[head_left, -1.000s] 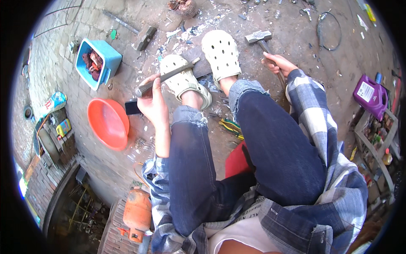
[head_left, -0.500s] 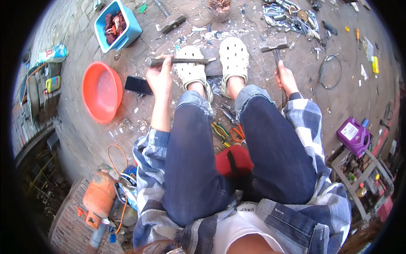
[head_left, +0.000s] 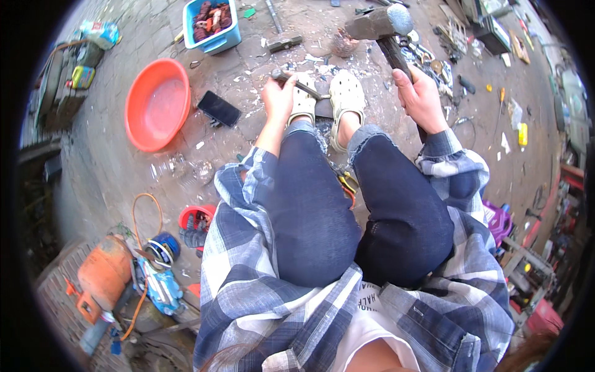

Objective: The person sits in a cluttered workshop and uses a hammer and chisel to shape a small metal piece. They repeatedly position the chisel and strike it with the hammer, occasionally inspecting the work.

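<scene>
My right hand (head_left: 424,99) is wrapped round the handle of a hammer (head_left: 374,26), raised so that its heavy head looks large near the top of the view. My left hand (head_left: 278,100) grips a dark metal chisel (head_left: 308,87), whose far end points right, between my two light clogs (head_left: 348,93). Partly hidden between the clogs lies a dark flat block (head_left: 323,109); I cannot tell whether the chisel touches it. Pliers (head_left: 347,180) with yellow and orange handles show between my knees.
To the left are an orange-red basin (head_left: 157,105), a phone (head_left: 219,108) and a blue bin (head_left: 212,38) of reddish scrap. A second hammer (head_left: 284,43) lies beyond my feet. Metal parts (head_left: 441,69) lie far right; an orange gas cylinder (head_left: 106,271) is lower left.
My right hand has lifted the hammer up, closer to the camera. The chisel in my left hand has turned, its far end now slanting downward. The whole view has shifted.
</scene>
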Tool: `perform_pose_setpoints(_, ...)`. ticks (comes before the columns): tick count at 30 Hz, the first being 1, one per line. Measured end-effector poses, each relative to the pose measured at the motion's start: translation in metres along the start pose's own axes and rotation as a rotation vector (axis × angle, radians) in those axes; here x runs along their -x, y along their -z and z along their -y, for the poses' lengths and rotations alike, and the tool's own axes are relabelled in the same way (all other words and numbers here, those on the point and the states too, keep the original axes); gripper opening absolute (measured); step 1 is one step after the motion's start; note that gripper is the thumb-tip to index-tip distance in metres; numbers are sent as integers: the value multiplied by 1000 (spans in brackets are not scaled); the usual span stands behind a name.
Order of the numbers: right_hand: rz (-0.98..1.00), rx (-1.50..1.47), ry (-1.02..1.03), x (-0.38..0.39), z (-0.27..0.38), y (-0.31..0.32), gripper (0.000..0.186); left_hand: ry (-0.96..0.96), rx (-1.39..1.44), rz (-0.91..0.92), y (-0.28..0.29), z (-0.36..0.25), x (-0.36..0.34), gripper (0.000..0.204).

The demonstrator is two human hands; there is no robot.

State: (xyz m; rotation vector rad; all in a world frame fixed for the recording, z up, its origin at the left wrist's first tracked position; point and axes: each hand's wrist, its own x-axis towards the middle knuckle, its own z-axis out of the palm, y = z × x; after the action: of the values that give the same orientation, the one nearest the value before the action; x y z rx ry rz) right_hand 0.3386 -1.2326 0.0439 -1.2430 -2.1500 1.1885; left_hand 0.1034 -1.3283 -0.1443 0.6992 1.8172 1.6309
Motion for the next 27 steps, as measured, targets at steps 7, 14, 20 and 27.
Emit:
perform_pose_setpoints(7, 201, 122, 319, -19, 108, -26, 34, 70, 55, -36, -4, -8, 9, 14)
perform_pose_setpoints(14, 351, 808, 224, -59, 64, -61, 58, 120, 30, -90, -7, 3, 6, 20)
perform_pose_setpoints(20, 235, 466, 396, -62, 118, -50, 55, 43, 41, -66, -9, 5, 14, 17)
perform_pose_setpoints(27, 383, 897, 294, -60, 66, -68, 55, 57, -5, -77, -11, -4, 18, 21)
